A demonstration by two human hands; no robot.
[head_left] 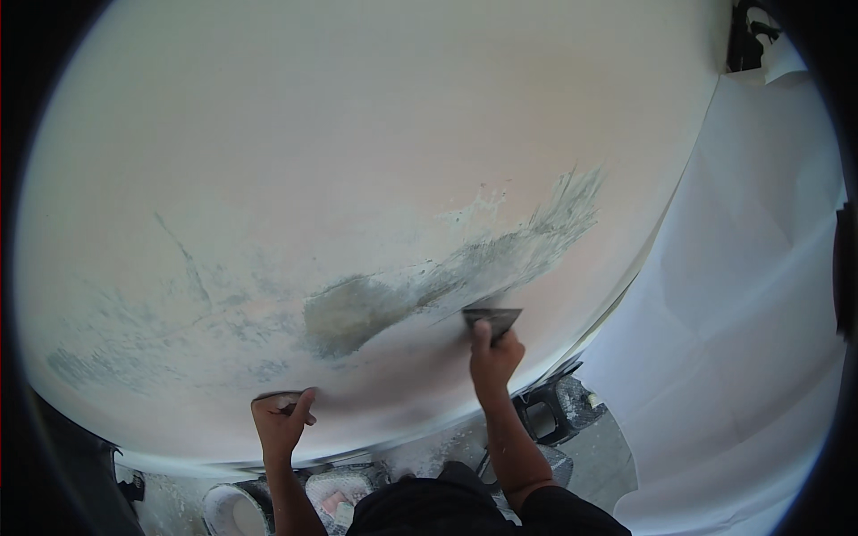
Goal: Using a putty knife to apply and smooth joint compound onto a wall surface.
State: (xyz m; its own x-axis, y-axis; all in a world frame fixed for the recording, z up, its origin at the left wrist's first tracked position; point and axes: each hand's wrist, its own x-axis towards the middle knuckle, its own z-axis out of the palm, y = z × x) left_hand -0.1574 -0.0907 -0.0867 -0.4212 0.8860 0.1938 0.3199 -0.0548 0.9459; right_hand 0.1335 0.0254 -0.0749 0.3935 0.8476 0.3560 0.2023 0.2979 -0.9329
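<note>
A large pale pink and white curved panel (384, 134) fills most of the view, with rough grey filler patches (349, 313) smeared across its lower half. My right hand (494, 357) grips a dark flat spreader (496, 314), its edge at the panel just below the right end of the main patch. My left hand (281, 420) is closed on a thin dark flat tool (277, 395) near the panel's lower edge.
White sheeting (742, 268) hangs along the right, beside the panel's curved edge. Below are dusty dark stools (563, 402), a white bucket (223, 509) and a pale tray (331, 491). A dark object (746, 36) shows at top right.
</note>
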